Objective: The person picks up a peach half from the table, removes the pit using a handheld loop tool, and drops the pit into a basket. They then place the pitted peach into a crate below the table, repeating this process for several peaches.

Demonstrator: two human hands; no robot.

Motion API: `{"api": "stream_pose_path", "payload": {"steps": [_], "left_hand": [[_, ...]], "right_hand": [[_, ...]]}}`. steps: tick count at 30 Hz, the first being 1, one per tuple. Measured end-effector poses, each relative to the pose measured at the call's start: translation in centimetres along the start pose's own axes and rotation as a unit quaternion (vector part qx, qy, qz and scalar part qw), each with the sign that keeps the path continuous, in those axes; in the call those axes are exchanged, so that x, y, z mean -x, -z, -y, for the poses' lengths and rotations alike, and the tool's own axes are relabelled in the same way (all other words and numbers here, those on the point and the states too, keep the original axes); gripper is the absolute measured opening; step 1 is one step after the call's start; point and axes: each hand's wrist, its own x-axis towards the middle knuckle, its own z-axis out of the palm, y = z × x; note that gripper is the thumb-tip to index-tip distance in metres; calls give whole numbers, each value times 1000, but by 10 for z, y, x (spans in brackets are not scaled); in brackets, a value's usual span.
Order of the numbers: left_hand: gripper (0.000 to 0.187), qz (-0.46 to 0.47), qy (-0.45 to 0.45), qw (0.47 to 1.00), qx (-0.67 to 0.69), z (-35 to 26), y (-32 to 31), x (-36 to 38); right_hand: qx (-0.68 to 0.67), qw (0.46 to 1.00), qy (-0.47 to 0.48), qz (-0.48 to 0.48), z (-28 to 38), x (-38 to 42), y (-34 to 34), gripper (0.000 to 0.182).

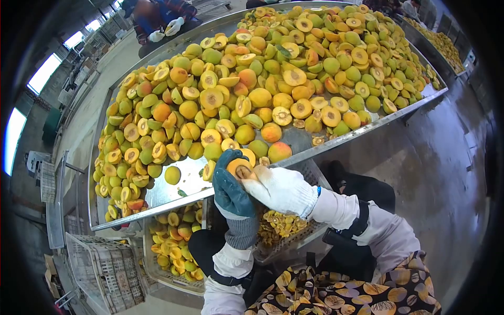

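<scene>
In my left hand [231, 189], gloved in dark green with a grey cuff, is a halved yellow peach [240, 167]. Its cut face and brownish pit hollow show. My right hand [283, 191], in a white knit glove with stained fingertips, is closed against the peach's cut side. Whether its fingers also grip a small tool is hidden. Both hands are over the near rim of a metal table [299, 156]. Just beyond them lie more peach halves, among them a cut half [211, 136] and a red-blushed peach [279, 151].
Under the table edge stands a crate of peach halves [176, 247]. A second crate [294, 244] below my hands holds yellow scraps. Another plastic crate [105, 270] sits lower left. Across the table is a person with white gloves [173, 26]. Another fruit-covered table [441, 44] stands far right.
</scene>
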Motion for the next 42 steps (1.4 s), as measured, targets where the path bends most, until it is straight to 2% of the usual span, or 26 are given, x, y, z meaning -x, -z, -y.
{"api": "stream_pose_path", "payload": {"steps": [2, 4, 6, 8, 9, 10, 11, 12, 14, 16, 18, 20, 21, 23, 25, 27, 29, 32, 33, 34, 36, 37, 39, 40, 41, 42], "left_hand": [[53, 36, 27, 999, 13, 2, 5, -2], [53, 66, 59, 996, 31, 4, 13, -3], [54, 91, 98, 989, 60, 8, 19, -2], [54, 98, 96, 990, 40, 6, 20, 0], [54, 101, 91, 990, 31, 5, 19, -3], [54, 95, 76, 992, 27, 6, 16, -8], [54, 90, 66, 993, 22, 7, 14, -9], [54, 87, 62, 994, 15, 7, 14, -6], [54, 108, 24, 994, 8, 9, 16, -10], [54, 138, 35, 990, 17, 3, 17, -13], [55, 176, 77, 979, 69, 11, 24, -17], [56, 191, 128, 968, 99, 10, 27, -14], [57, 190, 106, 972, 90, 11, 26, -13], [57, 190, 65, 977, 70, 16, 22, -10], [57, 213, 86, 968, 97, 9, 19, -14], [55, 214, 128, 961, 121, 3, 17, -15], [54, 209, 72, 973, 75, 10, 12, -13], [53, 211, -19, 977, 21, 23, 8, -6], [54, 223, -43, 974, 18, 19, 6, -8], [54, 231, -71, 970, 15, 16, 2, -11], [56, 257, 29, 962, 90, 12, -1, -14], [57, 270, 77, 951, 126, 10, -2, -15], [58, 325, 139, 930, 106, 5, 3, -22], [58, 351, 168, 916, 96, 4, 7, -27], [58, 385, 75, 919, 35, 7, 9, -33], [60, 392, 96, 915, 19, 8, 12, -30]], "right_hand": [[-7, 999, -8, 31, 0, 1, 1, 57], [-103, 989, 5, 103, 2, 1, 10, 55], [-186, 957, -78, 209, 11, -2, 24, 51], [-248, 868, -254, 346, 25, -7, 38, 46], [-190, 942, -123, 247, 13, -1, 22, 46], [-123, 983, 17, 137, -6, 3, 2, 46], [-208, 972, 68, 86, -13, 1, -6, 54], [-310, 937, -43, 155, -7, 3, 2, 53], [-486, 789, -253, 279, 8, 1, 25, 51], [-563, 740, -238, 282, 0, 5, 24, 54], [-646, 659, -234, 306, -11, 5, 17, 55], [-586, 718, -245, 285, -6, 10, 18, 55], [-554, 745, -250, 274, -3, 11, 20, 55], [-618, 680, -254, 303, -10, 12, 22, 54], [-692, 592, -256, 325, -21, 10, 21, 55], [-552, 733, -257, 303, -10, 12, 30, 55], [-427, 834, -227, 266, -5, 14, 32, 56], [-660, 610, -295, 326, -25, 19, 25, 55], [-764, 458, -250, 380, -31, 21, 24, 54], [-755, 479, -244, 377, -34, 22, 27, 53], [-736, 515, -231, 374, -34, 21, 33, 50], [-699, 574, -231, 358, -34, 19, 36, 53], [-493, 761, -232, 351, -20, 17, 54, 54], [-374, 834, -226, 337, -15, 15, 62, 55], [-280, 880, -206, 324, -16, 14, 64, 57], [-178, 944, -94, 262, -22, 17, 58, 55]]}}
